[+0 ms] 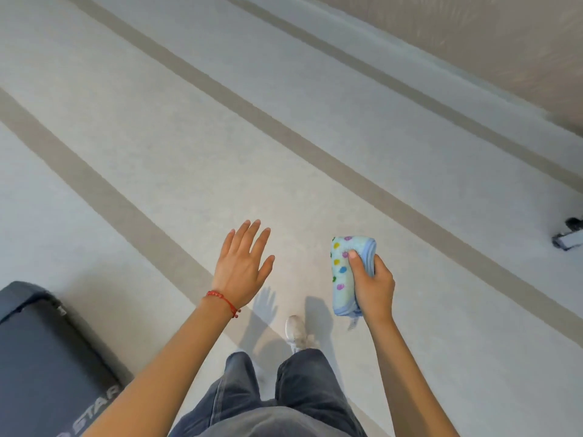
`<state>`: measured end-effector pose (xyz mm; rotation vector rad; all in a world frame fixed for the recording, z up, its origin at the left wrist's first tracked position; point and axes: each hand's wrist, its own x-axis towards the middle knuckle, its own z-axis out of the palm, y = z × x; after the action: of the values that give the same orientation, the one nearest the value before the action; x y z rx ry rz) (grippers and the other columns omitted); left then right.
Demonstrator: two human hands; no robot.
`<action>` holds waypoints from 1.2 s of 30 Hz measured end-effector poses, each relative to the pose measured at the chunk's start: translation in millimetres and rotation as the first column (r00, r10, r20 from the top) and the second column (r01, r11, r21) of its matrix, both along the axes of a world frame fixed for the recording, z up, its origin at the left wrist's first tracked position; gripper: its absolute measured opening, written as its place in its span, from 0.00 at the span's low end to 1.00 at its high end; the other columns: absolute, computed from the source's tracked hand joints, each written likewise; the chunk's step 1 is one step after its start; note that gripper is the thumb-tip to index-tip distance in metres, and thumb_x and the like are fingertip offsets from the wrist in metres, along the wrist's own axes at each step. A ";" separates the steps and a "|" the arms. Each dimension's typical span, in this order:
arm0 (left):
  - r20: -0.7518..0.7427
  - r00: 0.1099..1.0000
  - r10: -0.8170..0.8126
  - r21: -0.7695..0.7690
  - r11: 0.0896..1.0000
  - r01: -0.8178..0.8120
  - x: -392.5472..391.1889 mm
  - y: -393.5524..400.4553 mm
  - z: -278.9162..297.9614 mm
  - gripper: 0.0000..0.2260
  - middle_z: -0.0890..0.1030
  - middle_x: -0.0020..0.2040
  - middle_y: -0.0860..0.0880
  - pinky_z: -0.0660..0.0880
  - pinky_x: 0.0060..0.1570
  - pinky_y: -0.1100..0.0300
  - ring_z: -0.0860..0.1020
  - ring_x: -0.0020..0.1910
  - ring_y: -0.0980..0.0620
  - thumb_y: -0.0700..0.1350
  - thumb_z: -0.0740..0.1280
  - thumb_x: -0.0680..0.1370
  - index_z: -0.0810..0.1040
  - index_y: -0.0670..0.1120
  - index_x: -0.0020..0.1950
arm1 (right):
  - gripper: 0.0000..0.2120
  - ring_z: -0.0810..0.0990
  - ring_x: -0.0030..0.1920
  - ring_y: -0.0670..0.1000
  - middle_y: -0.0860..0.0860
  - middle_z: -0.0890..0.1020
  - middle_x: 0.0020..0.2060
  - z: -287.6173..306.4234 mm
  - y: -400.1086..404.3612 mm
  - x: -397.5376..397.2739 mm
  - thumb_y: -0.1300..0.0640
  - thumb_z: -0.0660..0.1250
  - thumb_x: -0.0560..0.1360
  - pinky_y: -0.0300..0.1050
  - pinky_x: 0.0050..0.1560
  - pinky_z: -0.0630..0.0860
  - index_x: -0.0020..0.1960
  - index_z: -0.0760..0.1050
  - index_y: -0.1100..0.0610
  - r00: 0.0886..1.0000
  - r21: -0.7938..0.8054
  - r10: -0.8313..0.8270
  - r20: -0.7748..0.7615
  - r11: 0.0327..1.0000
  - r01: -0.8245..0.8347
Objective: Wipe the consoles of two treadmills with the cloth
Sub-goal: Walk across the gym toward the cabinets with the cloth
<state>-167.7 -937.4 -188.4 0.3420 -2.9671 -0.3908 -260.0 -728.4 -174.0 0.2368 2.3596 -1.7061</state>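
A: Walking across the pale striped floor (284, 137), folded cloth (345, 272) clamped in the right hand (373, 288), fingers (353, 258) closed round it, thumb pressed on the dotted face.

B: Left hand (243, 266)?

A: Empty, fingers (249, 234) spread apart, palm down, a red bracelet (222, 299) at the wrist.

B: Any console in sight?

A: None. Only a dark treadmill end (41, 351) low and well to the left of the left-hand fingers, lettering partly cut off. Looks like a transit step, not wiping.

B: Next move?

A: Probably turning toward a machine, raising the cloth to console height, flattening it for a broad pass.

B: Containers?

A: None visible. A white shoe (296, 332) below, between the two hands; something small on wheels far right, unclear.
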 end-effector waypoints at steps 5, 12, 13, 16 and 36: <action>-0.005 0.956 0.293 0.026 0.956 -0.293 -16.8 -23.3 4.7 0.24 0.74 0.64 0.37 0.67 0.61 0.39 0.70 0.64 0.37 0.53 0.52 0.78 0.74 0.38 0.64 | 0.04 0.80 0.38 0.46 0.48 0.82 0.37 10.5 -58.5 -71.3 0.50 0.68 0.74 0.36 0.39 0.77 0.42 0.77 0.50 0.950 0.018 0.314 0.009 0.949 -0.314; 0.029 0.793 0.609 0.017 0.792 -0.610 5.5 -64.5 4.3 0.24 0.74 0.63 0.37 0.63 0.62 0.41 0.72 0.63 0.36 0.52 0.54 0.77 0.74 0.39 0.64 | 0.07 0.79 0.36 0.45 0.47 0.80 0.35 11.7 -158.4 -99.6 0.50 0.67 0.74 0.36 0.37 0.74 0.43 0.77 0.53 0.802 0.030 0.597 0.036 0.801 -0.598; 0.037 0.769 0.638 0.019 0.769 -0.639 9.8 -71.0 3.6 0.24 0.74 0.63 0.37 0.62 0.62 0.41 0.72 0.63 0.36 0.53 0.54 0.77 0.74 0.39 0.64 | 0.07 0.79 0.36 0.45 0.47 0.81 0.36 10.5 -173.1 -98.7 0.50 0.67 0.74 0.37 0.38 0.75 0.43 0.77 0.53 0.778 0.025 0.626 0.043 0.778 -0.628; 0.051 0.691 0.721 0.033 0.691 -0.722 24.5 -96.9 -0.2 0.24 0.75 0.63 0.37 0.64 0.61 0.40 0.72 0.62 0.36 0.52 0.54 0.76 0.74 0.39 0.63 | 0.07 0.79 0.36 0.46 0.47 0.80 0.35 5.1 -223.5 -90.7 0.50 0.67 0.73 0.38 0.38 0.75 0.43 0.77 0.53 0.698 0.024 0.714 0.059 0.698 -0.716; 0.012 0.592 0.806 0.011 0.592 -0.806 42.9 -443.6 -0.1 0.28 0.72 0.66 0.39 0.58 0.67 0.47 0.67 0.67 0.39 0.57 0.43 0.81 0.71 0.41 0.66 | 0.07 0.75 0.29 0.37 0.46 0.78 0.32 4.6 -602.9 -78.9 0.50 0.67 0.74 0.28 0.30 0.70 0.38 0.75 0.51 0.547 -0.015 0.836 0.036 0.548 -0.837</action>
<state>-124.8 -1381.0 -188.5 1.6021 -2.4215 -0.2746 -338.9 -1331.4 -169.5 -0.7617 1.8910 -1.1575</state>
